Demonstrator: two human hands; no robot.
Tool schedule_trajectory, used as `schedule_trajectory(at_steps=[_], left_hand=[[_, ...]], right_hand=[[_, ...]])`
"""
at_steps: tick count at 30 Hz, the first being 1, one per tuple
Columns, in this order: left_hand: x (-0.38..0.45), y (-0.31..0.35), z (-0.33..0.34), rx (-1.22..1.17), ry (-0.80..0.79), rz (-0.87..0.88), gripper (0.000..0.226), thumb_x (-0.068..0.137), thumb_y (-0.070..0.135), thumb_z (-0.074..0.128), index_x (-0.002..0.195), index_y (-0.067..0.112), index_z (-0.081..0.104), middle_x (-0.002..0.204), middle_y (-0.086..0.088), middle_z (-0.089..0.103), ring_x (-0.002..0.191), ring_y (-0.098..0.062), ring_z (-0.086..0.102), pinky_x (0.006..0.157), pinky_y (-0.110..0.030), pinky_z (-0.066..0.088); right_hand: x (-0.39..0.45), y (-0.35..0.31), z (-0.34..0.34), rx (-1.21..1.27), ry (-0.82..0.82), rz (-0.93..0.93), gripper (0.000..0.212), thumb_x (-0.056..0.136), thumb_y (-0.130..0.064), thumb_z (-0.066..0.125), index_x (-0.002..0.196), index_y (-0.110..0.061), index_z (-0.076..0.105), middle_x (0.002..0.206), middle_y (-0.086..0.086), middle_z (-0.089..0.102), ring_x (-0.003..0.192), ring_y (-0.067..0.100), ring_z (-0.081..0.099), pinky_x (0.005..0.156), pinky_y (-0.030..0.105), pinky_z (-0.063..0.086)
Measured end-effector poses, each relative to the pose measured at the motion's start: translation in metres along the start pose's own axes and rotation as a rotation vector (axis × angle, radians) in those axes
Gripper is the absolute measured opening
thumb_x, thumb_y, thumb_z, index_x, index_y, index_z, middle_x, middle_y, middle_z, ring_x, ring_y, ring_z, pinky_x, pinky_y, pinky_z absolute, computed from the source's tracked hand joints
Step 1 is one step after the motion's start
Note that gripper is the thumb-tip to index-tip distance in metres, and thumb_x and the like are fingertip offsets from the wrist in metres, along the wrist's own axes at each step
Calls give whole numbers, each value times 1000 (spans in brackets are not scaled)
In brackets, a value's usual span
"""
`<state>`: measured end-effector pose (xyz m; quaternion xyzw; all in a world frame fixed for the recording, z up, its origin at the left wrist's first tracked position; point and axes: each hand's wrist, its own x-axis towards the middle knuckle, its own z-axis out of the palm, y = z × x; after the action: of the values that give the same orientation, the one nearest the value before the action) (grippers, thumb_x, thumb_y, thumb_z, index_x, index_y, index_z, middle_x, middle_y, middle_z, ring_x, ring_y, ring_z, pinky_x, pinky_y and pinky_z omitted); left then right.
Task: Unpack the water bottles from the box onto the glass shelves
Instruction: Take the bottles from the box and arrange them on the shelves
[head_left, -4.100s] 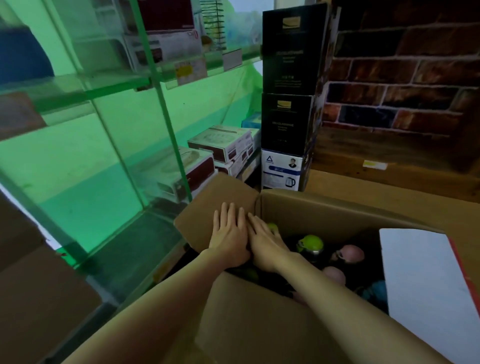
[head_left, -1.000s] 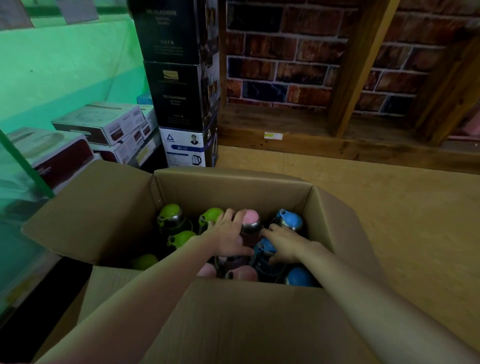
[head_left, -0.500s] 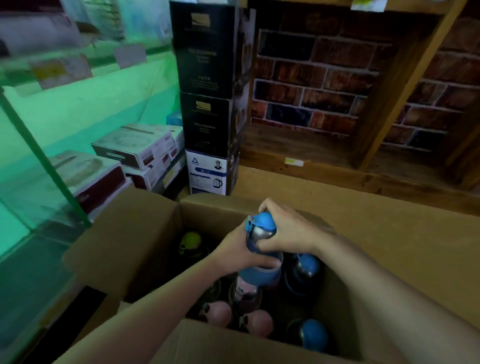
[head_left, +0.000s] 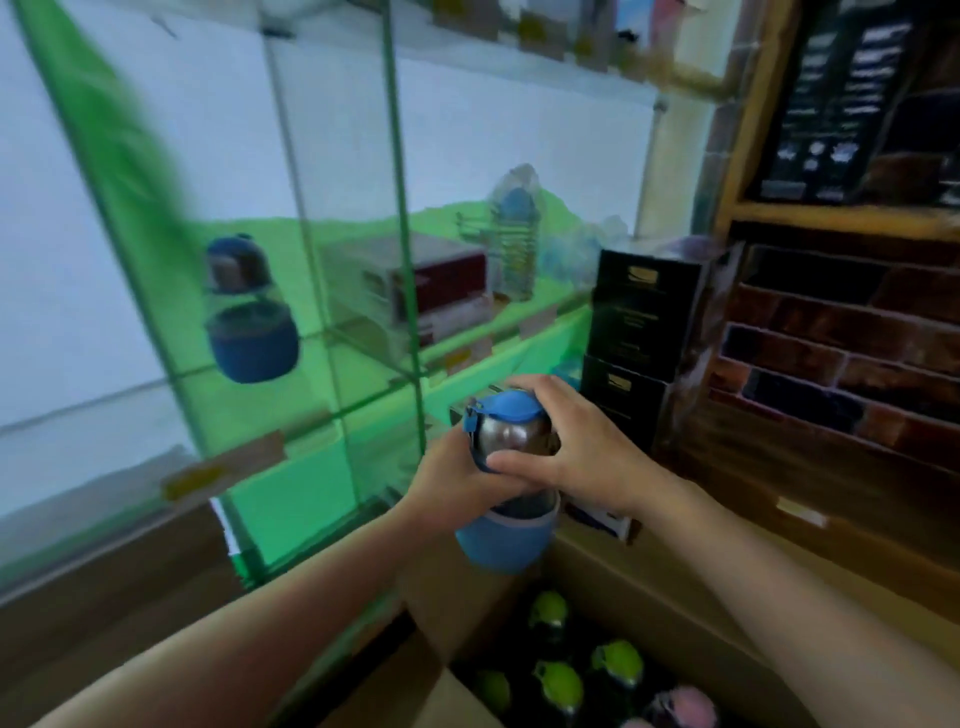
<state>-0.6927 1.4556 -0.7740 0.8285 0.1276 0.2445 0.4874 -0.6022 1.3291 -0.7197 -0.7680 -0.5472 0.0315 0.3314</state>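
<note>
A blue water bottle (head_left: 506, 540) with a blue lid and steel collar is held upright above the open cardboard box (head_left: 649, 597). My left hand (head_left: 452, 480) grips its body from the left. My right hand (head_left: 582, 447) grips its neck and lid from the right. Inside the box stand several bottles with green lids (head_left: 563, 680) and a pink one (head_left: 685, 701). The glass shelves (head_left: 332, 332) rise to the left; a second blue bottle (head_left: 249, 312) shows in the glass there, possibly a reflection.
Boxed goods (head_left: 415, 286) and a wire rack (head_left: 511, 249) sit on the glass shelf. Stacked black cartons (head_left: 644, 332) stand just behind my hands. A brick wall with wooden shelving (head_left: 831, 364) fills the right side. Brown cartons lie at lower left.
Both hands have lifted the blue bottle out of the box and up toward the glass shelves. My view has swung up and to the left.
</note>
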Motion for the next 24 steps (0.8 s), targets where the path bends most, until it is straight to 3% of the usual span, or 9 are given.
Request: schedule_trajectory(at_steps=[4,6,9,12,16,19,24], left_hand=[[-6,34,-68,82,151,1,26,65,21,83,71,32,60,55,26,63,58,12,57,55,-8,42],[-10,48,-103,109,219,5,23,60,33,81,72,26,63,58,21,66,61,11,58,59,-14,46],[-13,59,-151,142,358,0,49,48,52,69,84,19,70,83,2,74,82,-10,68,78,-36,56],[-15,61,-190,193,460,-72,54,44,55,73,84,19,69,84,0,73,82,-14,67,78,-35,56],[-18,50,-223,251,522,-156,29,68,31,83,86,19,63,82,2,67,82,-17,63,72,-27,51],[-18,32,-231,287,562,-200,49,65,37,84,103,13,63,99,-5,68,93,-22,64,86,-36,53],[-12,11,-235,207,601,-233,54,63,40,84,107,15,65,103,-4,71,97,-21,66,88,-38,54]], right_hand=[[36,-53,-6,96,44,-145,73,75,-44,72,136,-23,39,127,-7,45,114,5,43,92,16,32],[55,-78,-4,137,56,-209,72,76,-43,71,137,-23,39,127,-8,45,113,5,45,94,18,35],[82,-109,6,214,49,-264,64,80,-40,69,135,-21,41,130,-5,47,113,7,49,96,24,41],[104,-127,22,228,13,-264,63,83,-40,65,136,-22,38,125,-4,46,111,10,51,96,32,45],[124,-142,43,212,1,-260,63,86,-39,62,139,-19,35,124,-1,45,112,13,50,94,30,44],[132,-145,56,180,3,-233,62,87,-39,60,139,-19,34,129,3,44,111,14,49,96,35,45],[141,-143,65,101,0,-222,61,88,-41,57,140,-20,31,134,3,41,119,15,46,98,43,45]])
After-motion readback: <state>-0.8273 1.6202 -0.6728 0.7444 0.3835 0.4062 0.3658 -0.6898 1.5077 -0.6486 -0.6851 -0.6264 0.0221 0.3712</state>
